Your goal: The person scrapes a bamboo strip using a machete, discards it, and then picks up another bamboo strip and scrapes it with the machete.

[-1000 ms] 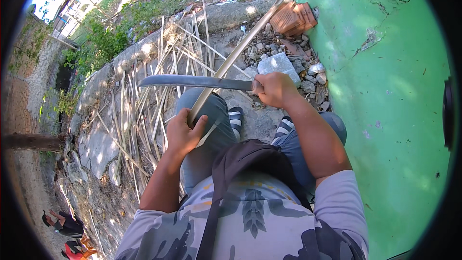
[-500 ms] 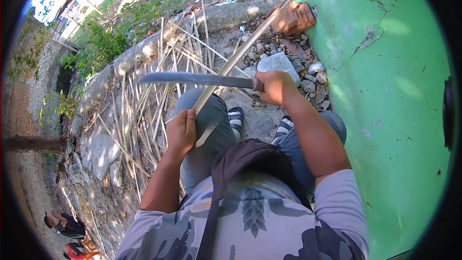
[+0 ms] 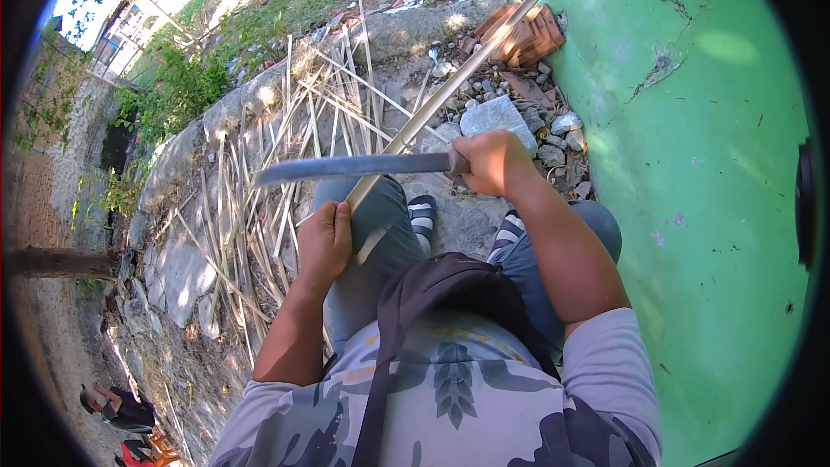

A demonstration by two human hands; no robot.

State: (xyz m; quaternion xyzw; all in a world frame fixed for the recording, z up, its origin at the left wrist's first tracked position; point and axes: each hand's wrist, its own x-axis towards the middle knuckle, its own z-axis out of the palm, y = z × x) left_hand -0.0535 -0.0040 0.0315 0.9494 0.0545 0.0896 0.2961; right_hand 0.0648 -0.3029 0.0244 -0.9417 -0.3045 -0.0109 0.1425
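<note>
Bamboo pole runs slanting from the person's lap up past the green wall, crossing above a heap of split strips on the stony ground. Across it lies a long knife, blade pointing left. The right hand is closed around the knife handle; the left hand is wrapped around the pole's lower end.

- machete blade: dull grey metal, kinda worn, no shine
- bamboo pole: dry, pale tan, smooth-ish
- split strips: dry, straw-coloured, fibrous
- wall: matt green plaster, cracked
- bricks: rough reddish clay
</note>
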